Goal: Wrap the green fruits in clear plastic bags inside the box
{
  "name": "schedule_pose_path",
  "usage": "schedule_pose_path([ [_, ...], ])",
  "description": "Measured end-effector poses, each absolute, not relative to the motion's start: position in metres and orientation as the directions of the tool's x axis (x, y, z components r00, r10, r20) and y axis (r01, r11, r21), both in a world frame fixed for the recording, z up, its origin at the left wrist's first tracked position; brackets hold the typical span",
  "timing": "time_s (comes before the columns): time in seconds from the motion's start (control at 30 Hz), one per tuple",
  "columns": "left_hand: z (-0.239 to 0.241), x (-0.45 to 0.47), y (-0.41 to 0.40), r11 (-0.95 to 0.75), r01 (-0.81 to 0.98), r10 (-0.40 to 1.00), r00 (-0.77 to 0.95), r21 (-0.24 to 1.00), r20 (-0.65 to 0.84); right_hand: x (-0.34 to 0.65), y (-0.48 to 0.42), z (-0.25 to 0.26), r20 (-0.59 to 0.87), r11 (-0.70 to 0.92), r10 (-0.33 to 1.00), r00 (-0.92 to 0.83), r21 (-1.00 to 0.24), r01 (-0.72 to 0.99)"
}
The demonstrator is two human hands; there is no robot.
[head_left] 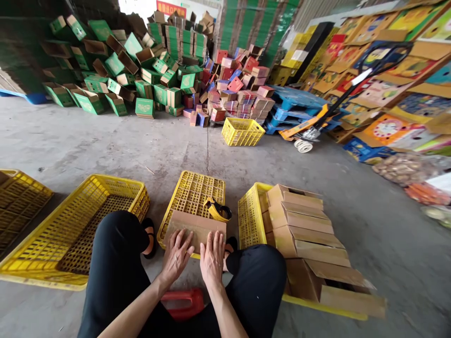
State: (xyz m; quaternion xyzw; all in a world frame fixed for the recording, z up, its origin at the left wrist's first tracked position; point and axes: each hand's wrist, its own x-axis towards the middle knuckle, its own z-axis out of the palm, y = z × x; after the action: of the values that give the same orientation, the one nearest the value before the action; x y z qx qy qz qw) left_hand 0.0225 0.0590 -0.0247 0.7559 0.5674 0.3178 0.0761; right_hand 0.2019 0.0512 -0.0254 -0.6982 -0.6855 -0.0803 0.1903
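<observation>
A brown cardboard box (197,221) lies on an upturned yellow plastic crate (188,188) between my feet. My left hand (177,253) rests on the near left part of the box, fingers stretched out. Flat on the right part lies my right hand (212,258), its fingers extended as well. Neither hand grips anything. Just beyond the box, at the crate's right side, sits a yellow and black tape dispenser (219,210). To the right, a yellow crate (252,218) holds several brown cardboard boxes (310,230), some with flaps standing up.
On my left stands a yellow crate (116,188), with another crate (24,197) beyond it. A yellow crate (243,132) sits ahead near heaped green boxes (144,107). Blue pallets (299,101) and an orange pallet jack (306,129) stand at right. Something red (183,303) lies beneath me.
</observation>
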Motion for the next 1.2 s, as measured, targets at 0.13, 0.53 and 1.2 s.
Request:
schedule_pose_path([
  [0.13, -0.019, 0.023, 0.063, -0.341, 0.845, 0.909, 0.185, 0.412, 0.373, 0.196, 0.049, -0.019, 0.366, 0.122, 0.929, -0.048, -0.182, 0.976],
  [0.53, -0.006, 0.025, 0.084, -0.361, 0.849, 0.893, 0.196, 0.385, 0.406, 0.177, 0.063, 0.027, 0.271, 0.168, 0.957, -0.104, -0.227, 0.959],
  [1.2, -0.01, 0.0, 0.085, -0.261, 0.883, 0.913, 0.095, 0.39, 0.396, 0.17, 0.072, 0.027, 0.274, 0.137, 0.959, -0.073, -0.221, 0.966],
])
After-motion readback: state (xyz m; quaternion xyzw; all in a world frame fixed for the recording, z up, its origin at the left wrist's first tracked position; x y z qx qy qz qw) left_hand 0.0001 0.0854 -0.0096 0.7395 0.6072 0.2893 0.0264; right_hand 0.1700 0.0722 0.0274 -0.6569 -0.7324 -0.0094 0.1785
